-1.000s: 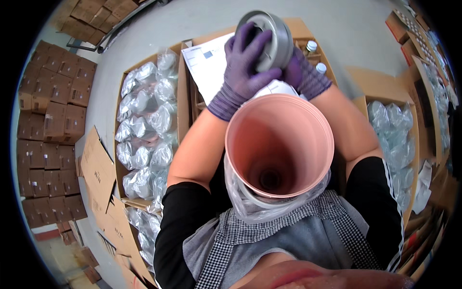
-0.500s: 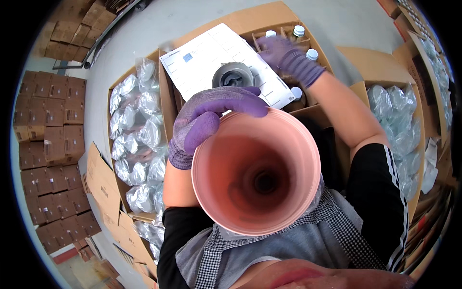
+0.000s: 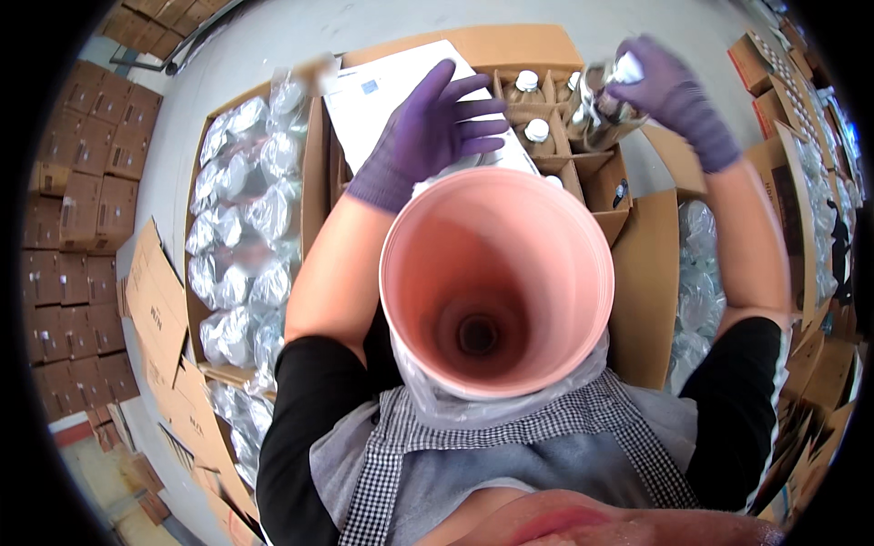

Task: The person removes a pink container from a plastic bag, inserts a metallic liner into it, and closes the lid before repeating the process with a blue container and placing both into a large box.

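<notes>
One pink funnel (image 3: 496,282), left hand (image 3: 432,136) above, right hand (image 3: 669,91) gripping one bottle (image 3: 601,109)

head-worn fisheye, looking steeply down, close

An open carton of clear plastic bags (image 3: 241,227) sat on the grey floor (image 3: 182,109). Stacked brown boxes (image 3: 77,209) lined the side, flattened cardboard (image 3: 159,300) lying near them.

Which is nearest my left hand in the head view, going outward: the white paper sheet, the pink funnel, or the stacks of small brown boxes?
From the left hand:
1. White paper sheet, directly under the hand.
2. Pink funnel, just below it.
3. Stacks of small brown boxes, far left.
</notes>
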`<state>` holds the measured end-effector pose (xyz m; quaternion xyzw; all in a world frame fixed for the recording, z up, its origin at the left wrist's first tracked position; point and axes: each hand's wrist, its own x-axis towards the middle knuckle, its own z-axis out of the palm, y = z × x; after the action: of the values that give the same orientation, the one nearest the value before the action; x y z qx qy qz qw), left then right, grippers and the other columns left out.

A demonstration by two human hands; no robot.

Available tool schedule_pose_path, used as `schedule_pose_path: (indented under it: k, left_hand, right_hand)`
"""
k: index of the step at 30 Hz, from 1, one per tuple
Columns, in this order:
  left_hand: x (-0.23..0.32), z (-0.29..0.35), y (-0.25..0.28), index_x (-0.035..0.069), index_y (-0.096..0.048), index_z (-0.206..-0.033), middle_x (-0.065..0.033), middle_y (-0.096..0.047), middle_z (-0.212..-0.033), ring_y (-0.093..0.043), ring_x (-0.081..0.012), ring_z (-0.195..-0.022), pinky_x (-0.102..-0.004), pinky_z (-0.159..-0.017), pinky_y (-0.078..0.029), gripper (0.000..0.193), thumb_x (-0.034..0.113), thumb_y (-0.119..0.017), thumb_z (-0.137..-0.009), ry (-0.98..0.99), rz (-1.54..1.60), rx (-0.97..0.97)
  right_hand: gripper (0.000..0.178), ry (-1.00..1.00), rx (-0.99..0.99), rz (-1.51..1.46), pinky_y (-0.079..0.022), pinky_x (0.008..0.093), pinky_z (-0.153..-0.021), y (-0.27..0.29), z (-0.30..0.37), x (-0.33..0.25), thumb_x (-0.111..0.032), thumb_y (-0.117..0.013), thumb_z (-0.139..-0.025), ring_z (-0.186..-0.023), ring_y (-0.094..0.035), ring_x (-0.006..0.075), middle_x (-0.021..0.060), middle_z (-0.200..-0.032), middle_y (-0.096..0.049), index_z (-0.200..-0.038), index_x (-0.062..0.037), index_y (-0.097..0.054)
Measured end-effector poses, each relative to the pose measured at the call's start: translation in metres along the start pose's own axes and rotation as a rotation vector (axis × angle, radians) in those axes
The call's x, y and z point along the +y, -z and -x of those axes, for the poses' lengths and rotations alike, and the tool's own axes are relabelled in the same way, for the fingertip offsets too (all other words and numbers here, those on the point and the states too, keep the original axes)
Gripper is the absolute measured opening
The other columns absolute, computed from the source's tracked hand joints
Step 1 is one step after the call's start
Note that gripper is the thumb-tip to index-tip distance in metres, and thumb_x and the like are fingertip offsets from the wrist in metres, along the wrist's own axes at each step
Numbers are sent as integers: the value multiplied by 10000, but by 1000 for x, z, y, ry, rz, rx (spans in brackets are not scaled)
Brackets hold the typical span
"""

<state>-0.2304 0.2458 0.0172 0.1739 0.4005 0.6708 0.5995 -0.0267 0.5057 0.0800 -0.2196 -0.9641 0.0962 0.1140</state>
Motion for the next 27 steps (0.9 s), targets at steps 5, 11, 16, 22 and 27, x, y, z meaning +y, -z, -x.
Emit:
schedule_pose_path:
  k: [5, 11, 16, 22, 27]
  left_hand:
    - [18, -28, -30, 40, -430, -1479, -276, -587, -1354, -695, -366, -1091, -486, -934, -583, 972, 776, -565, -858, 123, 112, -314]
    - [82, 3, -93, 31, -455, -1478, -179, -566, -1436, -609, -372, -1231, -481, -1074, -489, 823, 657, -540, -949, -310, 222, -477]
    - [86, 74, -105, 23, -572, -1361, -194, -649, -1285, -573, -350, -1273, -461, -1070, -483, 581, 456, -623, -977, -528, 51, -444]
    - [16, 176, -115, -23, -297, -1534, -179, -575, -1356, -655, -252, -1119, -385, -1023, -500, 1067, 223, -894, -685, -738, -826, 82]
    - [-12, 186, -112, -4, -263, -1574, -177, -509, -1449, -521, -269, -1320, -399, -1106, -428, 1124, 330, -848, -675, -593, -751, 231]
  right_hand:
    - [472, 735, 263, 220, -576, 397, -851, 121, 65, -137, -128, -769, -806, -989, -666, 288, 132, -1130, -612, -1254, -101, -623]
    - [418, 1063, 253, 216, -546, 353, -880, 104, 112, -165, -65, -744, -765, -1089, -632, 256, 119, -1287, -610, -1180, -98, -717]
    - [704, 736, 444, -515, -419, 424, -1077, 79, 115, -109, -253, -710, -866, -1231, -567, 325, 201, -1419, -531, -1461, 22, -454]
    - [894, 295, -186, -1539, -472, 343, -1023, 22, 112, -142, -551, -658, -920, -1184, -583, 183, 130, -1385, -535, -1545, -21, -302]
    - [890, 154, -95, -1456, -507, 397, -1049, 0, 143, -164, -334, -882, -778, -1169, -612, 254, 160, -1281, -574, -1453, -5, -404]
